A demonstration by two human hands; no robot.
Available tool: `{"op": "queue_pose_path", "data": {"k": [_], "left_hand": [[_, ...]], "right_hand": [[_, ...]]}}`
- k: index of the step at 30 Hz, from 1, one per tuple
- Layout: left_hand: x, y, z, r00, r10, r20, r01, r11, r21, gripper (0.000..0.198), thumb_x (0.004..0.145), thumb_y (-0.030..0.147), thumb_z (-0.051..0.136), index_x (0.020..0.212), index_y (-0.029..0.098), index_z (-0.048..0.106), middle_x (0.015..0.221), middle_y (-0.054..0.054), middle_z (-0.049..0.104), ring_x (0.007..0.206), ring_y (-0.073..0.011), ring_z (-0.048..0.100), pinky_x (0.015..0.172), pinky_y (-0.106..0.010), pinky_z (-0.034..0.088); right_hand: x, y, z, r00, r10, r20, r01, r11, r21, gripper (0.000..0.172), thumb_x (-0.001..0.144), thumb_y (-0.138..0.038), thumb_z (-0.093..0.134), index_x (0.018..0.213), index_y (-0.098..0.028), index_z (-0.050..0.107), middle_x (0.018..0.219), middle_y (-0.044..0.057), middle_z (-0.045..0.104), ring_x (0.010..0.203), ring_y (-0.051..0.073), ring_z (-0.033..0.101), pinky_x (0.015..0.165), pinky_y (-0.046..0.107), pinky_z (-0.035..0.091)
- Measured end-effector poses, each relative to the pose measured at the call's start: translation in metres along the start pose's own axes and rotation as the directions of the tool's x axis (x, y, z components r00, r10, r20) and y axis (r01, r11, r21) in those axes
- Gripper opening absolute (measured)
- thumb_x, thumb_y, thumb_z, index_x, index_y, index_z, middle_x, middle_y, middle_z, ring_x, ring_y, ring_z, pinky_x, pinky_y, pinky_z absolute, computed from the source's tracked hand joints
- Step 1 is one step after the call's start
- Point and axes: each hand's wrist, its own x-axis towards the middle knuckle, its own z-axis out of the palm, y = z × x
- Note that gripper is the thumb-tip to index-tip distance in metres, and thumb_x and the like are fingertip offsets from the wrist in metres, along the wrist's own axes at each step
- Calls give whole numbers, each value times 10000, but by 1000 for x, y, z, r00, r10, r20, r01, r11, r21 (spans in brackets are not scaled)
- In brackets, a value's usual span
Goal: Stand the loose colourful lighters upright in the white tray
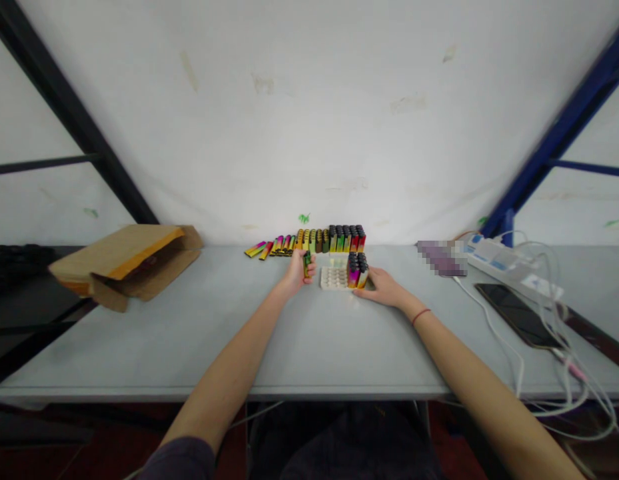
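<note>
- Nearest the camera, two bare forearms (239,360) are extended across the grey surface (309,340); a red band (420,316) is worn on the right wrist.
- A dark green lighter (306,263) is gripped upright in the closed left hand (295,273), just left of the white tray (332,280).
- The right hand (383,288) is laid on the surface at the tray's right edge; whether anything is gripped cannot be told.
- A cluster of lighters (358,269) is stood upright in the tray's right part.
- Behind the tray, a row of lighters (309,240) is set along the wall, upright at the right and lying flat at the left.
- A cardboard box (124,263) is placed far left; a phone (516,313), a power strip (504,263) and white cables (509,353) are placed far right.
</note>
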Motion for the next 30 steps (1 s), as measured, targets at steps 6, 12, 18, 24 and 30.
{"op": "queue_pose_path", "data": {"k": [6, 12, 18, 24, 30], "left_hand": [[1, -2, 6, 988, 137, -68, -138, 990, -19, 240, 918, 344, 320, 754, 207, 429, 541, 75, 307, 386, -74, 292, 359, -136, 175], [2, -2, 8, 977, 162, -138, -170, 984, -47, 193, 918, 316, 323, 779, 212, 408, 536, 80, 308, 385, -74, 286, 358, -133, 162], [2, -5, 8, 978, 196, -74, -198, 980, -27, 226, 906, 395, 363, 790, 211, 425, 553, 78, 332, 405, -75, 305, 363, -133, 189], [3, -8, 5, 981, 192, -30, -192, 981, 6, 227, 852, 413, 435, 764, 204, 431, 551, 78, 331, 412, -72, 295, 370, -126, 171], [4, -9, 4, 974, 218, -64, -217, 976, 22, 171, 833, 360, 437, 767, 203, 430, 553, 82, 320, 413, -68, 283, 372, -125, 152]], "right_hand": [[0, -1, -1, 1000, 4, 3, -4, 1000, 9, 564, 826, -587, 648, 1222, -189, 594, 1220, 134, 665, 1086, 325, 619, 958, 454, 469], [0, -1, -1, 1000, 2, -10, -2, 1000, 7, 566, 822, -585, 653, 1229, -196, 597, 1246, 133, 660, 1109, 330, 617, 975, 457, 461], [0, -1, 0, 1000, -1, -12, 1, 1000, 10, 562, 824, -576, 656, 1222, -184, 602, 1247, 141, 659, 1107, 333, 612, 973, 459, 460], [1, 0, 1, 1000, -8, -11, 8, 1000, -2, 551, 823, -585, 653, 1190, -176, 609, 1206, 142, 670, 1071, 327, 620, 950, 442, 465], [1, -2, -1, 1000, -11, -13, 11, 1000, -10, 545, 820, -583, 653, 1166, -163, 615, 1164, 149, 677, 1038, 333, 626, 928, 442, 473]]}}
